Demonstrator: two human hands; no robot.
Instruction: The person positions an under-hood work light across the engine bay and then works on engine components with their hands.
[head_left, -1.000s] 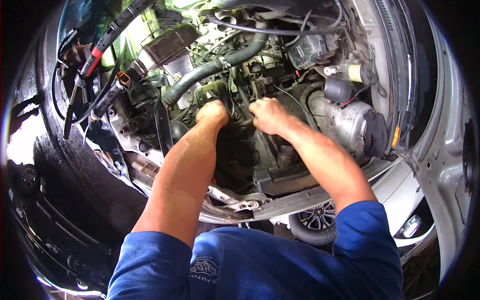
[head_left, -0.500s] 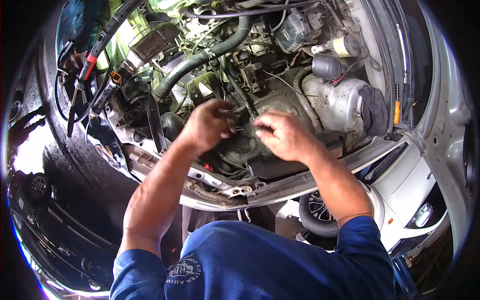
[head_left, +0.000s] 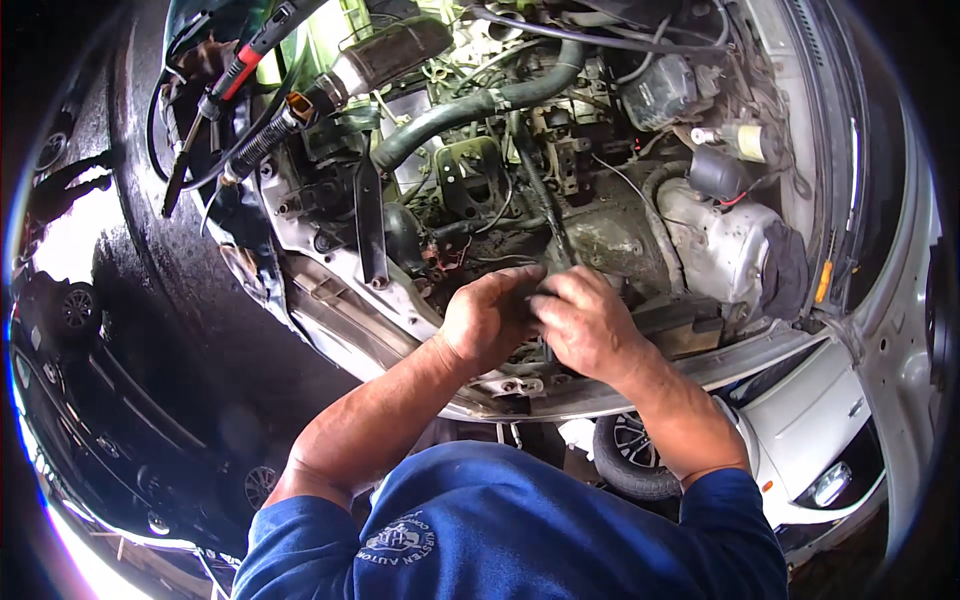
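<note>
My left hand (head_left: pixel 490 320) and my right hand (head_left: pixel 588 325) meet low over the front of a car's open engine bay. The fingers of both are curled and close together. Something dark shows between them, too small and too covered to name. Just beyond the fingertips, a thin dark hose (head_left: pixel 540 190) runs down through the bay. A thick black radiator hose (head_left: pixel 480 112) arches across farther back. Left of my hands, a flat black bracket (head_left: pixel 370 225) lies near the front panel, with loose wires (head_left: pixel 450 258) beside it.
A silver drum-shaped part (head_left: pixel 715 240) with a dark cloth (head_left: pixel 785 270) on it sits at the right. An orange-handled screwdriver (head_left: pixel 823 282) lies by the right edge. A red and black tool (head_left: pixel 240 70) hangs at upper left. A wheel (head_left: pixel 632 455) and white car (head_left: pixel 810 410) stand at lower right.
My hands have come together and drawn back toward the front edge; they were apart, deeper over the bay. The view has shifted, so the engine bay lies farther right.
</note>
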